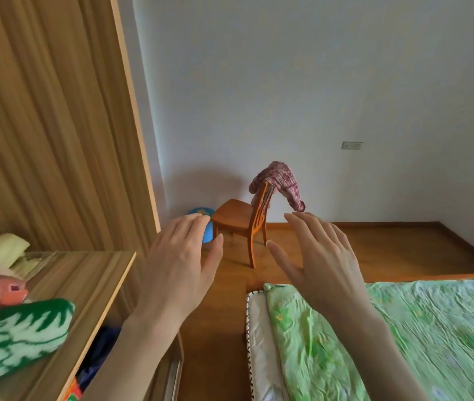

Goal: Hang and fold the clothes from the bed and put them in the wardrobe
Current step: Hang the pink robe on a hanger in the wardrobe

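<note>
Chair (243, 224) with draped pink cloth (280, 180) stands beyond bed (403, 328).

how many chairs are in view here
1: a brown wooden chair on the floor by the white wall, with a purple patterned cloth draped over its backrest. Others may stand out of frame.

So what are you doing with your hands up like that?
Nothing is being held right now. The left hand and right hand are both open and raised, between the wardrobe shelf and the bed. Folded cloth, like the green-and-white piece, already lies on the shelf. The part of the bed in view shows only its green sheet. A purple garment hangs over the back of the wooden chair by the wall.
</note>
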Motion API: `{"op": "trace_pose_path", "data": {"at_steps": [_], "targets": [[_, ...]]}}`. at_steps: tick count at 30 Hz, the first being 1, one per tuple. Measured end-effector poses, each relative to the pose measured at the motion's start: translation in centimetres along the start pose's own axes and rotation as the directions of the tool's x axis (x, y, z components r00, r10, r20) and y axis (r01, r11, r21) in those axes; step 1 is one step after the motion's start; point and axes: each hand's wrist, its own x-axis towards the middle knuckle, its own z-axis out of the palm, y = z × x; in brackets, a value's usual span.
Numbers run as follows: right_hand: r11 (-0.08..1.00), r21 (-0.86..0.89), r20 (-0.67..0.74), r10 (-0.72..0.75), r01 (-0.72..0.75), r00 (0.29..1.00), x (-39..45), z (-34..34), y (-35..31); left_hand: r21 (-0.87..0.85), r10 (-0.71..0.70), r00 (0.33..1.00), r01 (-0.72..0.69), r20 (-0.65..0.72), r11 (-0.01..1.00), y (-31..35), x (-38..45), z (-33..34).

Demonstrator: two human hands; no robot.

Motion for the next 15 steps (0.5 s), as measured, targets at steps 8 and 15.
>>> {"op": "trace_pose_path", "data": {"at_steps": [8,15], "targets": [[0.996,-0.056,-0.039,0.061,-0.063,0.997,10.9,6.7,1.5,-0.089,0.027,0.998,-0.032,-0.050,0.996,-5.0,12.2,7.5],[0.989,-0.055,-0.028,0.134,-0.135,0.991,17.5,12.2,3.1,-0.106,0.072,0.997,-0.072,-0.005,0.992,-7.9,19.2,12.6]]}}
